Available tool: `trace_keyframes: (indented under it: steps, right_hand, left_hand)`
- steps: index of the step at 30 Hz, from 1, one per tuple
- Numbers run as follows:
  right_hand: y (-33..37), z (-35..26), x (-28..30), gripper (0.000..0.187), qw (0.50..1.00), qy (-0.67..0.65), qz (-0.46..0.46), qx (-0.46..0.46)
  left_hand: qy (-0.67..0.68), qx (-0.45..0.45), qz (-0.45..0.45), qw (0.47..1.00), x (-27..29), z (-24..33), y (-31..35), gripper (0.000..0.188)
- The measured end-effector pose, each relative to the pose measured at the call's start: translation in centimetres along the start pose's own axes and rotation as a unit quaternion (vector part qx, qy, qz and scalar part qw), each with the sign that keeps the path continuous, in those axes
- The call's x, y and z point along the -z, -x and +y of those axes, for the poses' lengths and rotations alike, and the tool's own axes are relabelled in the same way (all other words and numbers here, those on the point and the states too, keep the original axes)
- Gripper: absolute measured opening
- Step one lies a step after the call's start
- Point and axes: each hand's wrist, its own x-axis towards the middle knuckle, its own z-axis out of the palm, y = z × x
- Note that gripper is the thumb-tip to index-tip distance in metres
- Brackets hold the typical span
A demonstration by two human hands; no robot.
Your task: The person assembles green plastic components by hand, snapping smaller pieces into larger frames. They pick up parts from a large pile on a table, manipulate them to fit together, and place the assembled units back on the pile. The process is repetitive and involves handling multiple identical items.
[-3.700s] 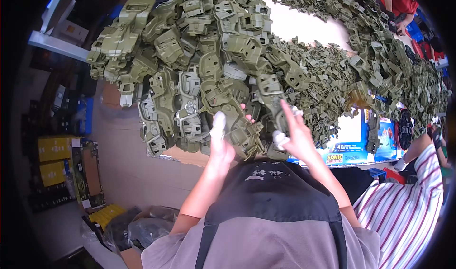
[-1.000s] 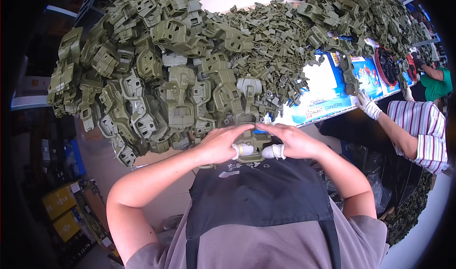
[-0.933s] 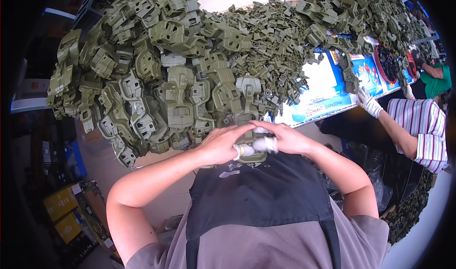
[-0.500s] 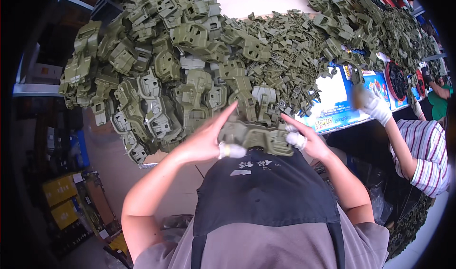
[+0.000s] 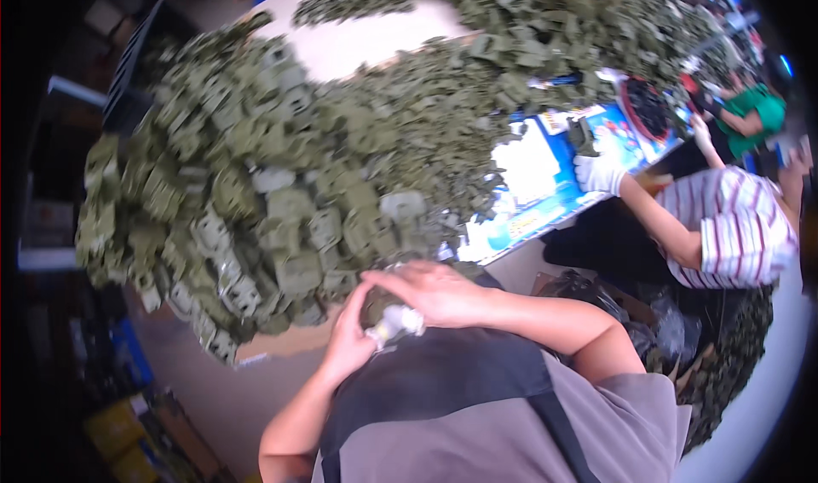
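In front of my dark apron, an olive-green moulded plastic part (image 5: pixel 375 306) sits between my hands, mostly hidden by them. My left hand (image 5: pixel 348 340) is closed on its left side, the thumb in a white covering. Across the top of the part lies my right hand (image 5: pixel 433 295), fingers bent over it and pointing left. White thumb coverings meet low on the part. Just beyond my hands lies the near edge of a large heap of similar olive-green parts (image 5: pixel 290 214). Motion blur softens the fingers and the part's details.
Smaller green pieces (image 5: pixel 443 116) are heaped at the middle of the table. To the right, a co-worker in a striped shirt (image 5: pixel 724 223) has a white-gloved hand (image 5: pixel 601 174) at a dark green part, over a blue printed sheet (image 5: pixel 554 155). A red-rimmed basket (image 5: pixel 645 112) stands beyond.
My right hand has swung left across the top of the part, and both hands have come together lower down. The part has turned and is now mostly covered. The view has shifted.
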Motion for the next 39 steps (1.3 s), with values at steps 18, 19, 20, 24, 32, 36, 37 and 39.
trace_keyframes:
  steps: [18,19,20,24,32,36,37,39]
  right_hand:
    - [0.5,0.3,-0.6,0.066,0.996,0.062,-0.044,-0.052]
    - [0.6,0.6,-0.8,0.067,0.997,0.045,-0.028,-0.051]
    - [0.8,0.9,-0.9,0.068,0.998,0.027,-0.011,-0.049]
    - [0.1,3.7,1.3,0.08,0.957,-0.256,-0.114,-0.079]
    - [-1.0,5.3,0.6,0.073,0.963,-0.204,-0.159,-0.076]
    - [-1.6,5.5,0.0,0.071,0.981,-0.174,-0.077,-0.04]
    - [-1.7,5.3,1.0,0.072,0.961,-0.239,-0.086,-0.105]
    - [-1.7,5.4,2.8,0.076,0.923,-0.352,-0.005,-0.155]
  left_hand:
    - [-0.072,-0.023,-0.034,0.997,0.5,1.1,-2.0,0.071]
    - [-0.079,-0.001,-0.036,0.996,0.6,1.5,-1.9,0.071]
    - [-0.085,0.022,-0.038,0.995,0.7,1.9,-1.9,0.072]
    - [-0.119,-0.033,-0.039,0.992,0.9,2.1,-1.9,0.071]
    - [-0.128,0.008,-0.038,0.991,0.5,1.2,-2.0,0.068]
    - [-0.04,-0.054,-0.092,0.993,1.6,0.7,-3.3,0.074]
    - [0.064,-0.007,-0.109,0.992,1.9,2.0,-2.9,0.082]
    - [0.12,-0.061,-0.03,0.99,2.0,1.0,-2.2,0.1]
